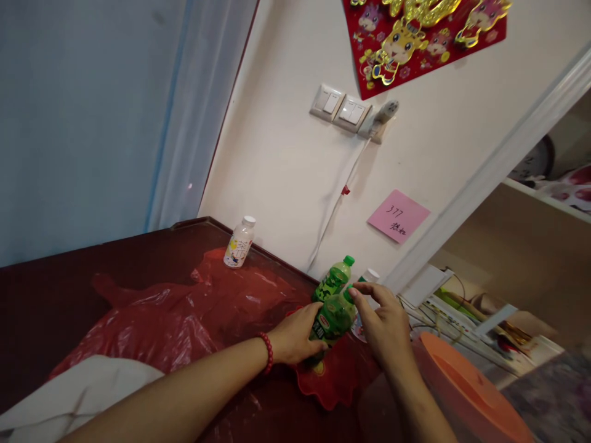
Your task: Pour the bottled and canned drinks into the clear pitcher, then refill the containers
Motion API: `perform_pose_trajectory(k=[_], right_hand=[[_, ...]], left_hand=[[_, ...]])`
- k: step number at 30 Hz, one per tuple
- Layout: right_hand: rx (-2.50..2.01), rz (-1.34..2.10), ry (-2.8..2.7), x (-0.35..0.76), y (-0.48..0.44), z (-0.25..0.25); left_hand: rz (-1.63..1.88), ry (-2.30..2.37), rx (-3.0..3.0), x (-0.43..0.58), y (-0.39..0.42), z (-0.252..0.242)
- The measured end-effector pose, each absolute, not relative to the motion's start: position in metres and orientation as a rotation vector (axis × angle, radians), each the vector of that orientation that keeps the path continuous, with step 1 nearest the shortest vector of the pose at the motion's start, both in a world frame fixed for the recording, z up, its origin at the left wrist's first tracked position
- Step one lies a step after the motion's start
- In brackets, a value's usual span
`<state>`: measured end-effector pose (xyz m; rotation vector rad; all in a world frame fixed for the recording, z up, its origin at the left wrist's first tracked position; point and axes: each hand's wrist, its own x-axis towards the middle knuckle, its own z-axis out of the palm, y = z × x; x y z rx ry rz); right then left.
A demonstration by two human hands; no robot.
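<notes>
A green drink bottle (336,318) leans slightly to the right between my hands. My left hand (299,335), with a red bead bracelet at the wrist, wraps round its lower body. The thumb and fingers of my right hand (381,317) pinch its green cap (351,293). Just behind stands a second green bottle (335,278), upright and apart from my fingers. A white-capped bottle (369,276) is partly hidden behind my right hand. Beneath the held bottle lies a red scalloped mat (329,383).
A white tea bottle (239,243) stands at the back beside a crumpled red plastic bag (184,320). An orange tub (475,387) is at the right. The wall carries switches (340,111), a plug with a hanging cord (344,184) and a pink note (399,216).
</notes>
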<state>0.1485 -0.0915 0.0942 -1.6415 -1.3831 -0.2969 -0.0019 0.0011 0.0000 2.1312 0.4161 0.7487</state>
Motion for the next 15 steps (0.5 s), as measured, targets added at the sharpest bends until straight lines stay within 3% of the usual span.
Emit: perform_pose_trajectory(k=[15], right_hand=[[-1.606, -0.262, -1.328, 0.153, -0.079, 0.077]], left_hand=[[0.776, 0.378, 2.073, 0.003, 0.006, -0.006]])
